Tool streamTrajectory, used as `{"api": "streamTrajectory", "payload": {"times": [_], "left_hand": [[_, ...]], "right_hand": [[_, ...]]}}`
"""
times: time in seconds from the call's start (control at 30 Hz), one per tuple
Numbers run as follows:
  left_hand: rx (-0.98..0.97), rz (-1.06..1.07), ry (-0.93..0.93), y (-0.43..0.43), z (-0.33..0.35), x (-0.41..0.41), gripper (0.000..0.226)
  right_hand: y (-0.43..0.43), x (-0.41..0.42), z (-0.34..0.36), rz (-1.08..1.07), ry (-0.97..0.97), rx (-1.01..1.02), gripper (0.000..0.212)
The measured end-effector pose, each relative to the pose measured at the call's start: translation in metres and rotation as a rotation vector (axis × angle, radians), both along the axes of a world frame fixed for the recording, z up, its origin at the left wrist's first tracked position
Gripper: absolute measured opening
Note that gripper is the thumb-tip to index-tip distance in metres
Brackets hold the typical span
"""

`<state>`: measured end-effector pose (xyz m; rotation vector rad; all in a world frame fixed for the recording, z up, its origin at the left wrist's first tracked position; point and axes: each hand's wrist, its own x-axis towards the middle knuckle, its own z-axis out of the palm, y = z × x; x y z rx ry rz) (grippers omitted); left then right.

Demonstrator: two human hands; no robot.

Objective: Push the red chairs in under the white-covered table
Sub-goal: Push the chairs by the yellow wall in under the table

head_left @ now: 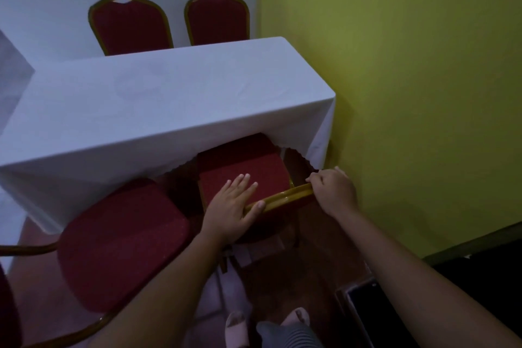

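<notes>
A red chair (243,169) with a gold frame stands at the near side of the white-covered table (158,104), its seat partly under the hanging cloth. My left hand (230,209) lies on the chair's red back pad, fingers spread, thumb hooked over the gold top rail (282,198). My right hand (334,192) is closed around the right end of that rail. A second red chair (118,243) stands to the left, pulled out from the table and turned at an angle.
Two more red chairs (130,25) (219,18) stand behind the table against the white wall. A yellow-green wall (423,93) runs close along the right. A dark skirting and a black box (375,316) sit at lower right. My feet (268,328) are on the reddish floor.
</notes>
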<state>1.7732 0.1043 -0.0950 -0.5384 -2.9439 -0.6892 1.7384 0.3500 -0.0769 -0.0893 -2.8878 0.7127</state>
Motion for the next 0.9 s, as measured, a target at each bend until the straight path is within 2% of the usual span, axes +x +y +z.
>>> {"api": "streamTrajectory", "payload": {"times": [0.27,0.37,0.53,0.7,0.8,0.9], "left_hand": [[-0.063,-0.033,0.067,-0.023,-0.003,-0.003,0.082],[-0.077,-0.018,0.055,-0.026,-0.002,-0.012,0.084],[-0.067,0.005,0.041,-0.021,0.000,-0.039,0.089],[-0.024,-0.021,0.043,-0.007,0.003,-0.066,0.086],[-0.023,-0.015,0.044,-0.001,0.003,-0.081,0.076],[-0.037,0.001,0.044,0.000,0.003,-0.098,0.079]], "right_hand": [[-0.015,0.027,-0.006,0.007,0.079,-0.100,0.066],[-0.019,0.014,-0.007,0.025,0.059,-0.115,0.068],[-0.016,-0.019,-0.006,0.005,0.014,-0.114,0.058],[-0.001,-0.055,-0.007,0.000,0.034,-0.127,0.058],[0.005,-0.073,-0.009,0.005,0.038,-0.111,0.058],[0.005,-0.089,-0.011,-0.002,0.038,-0.115,0.058]]}}
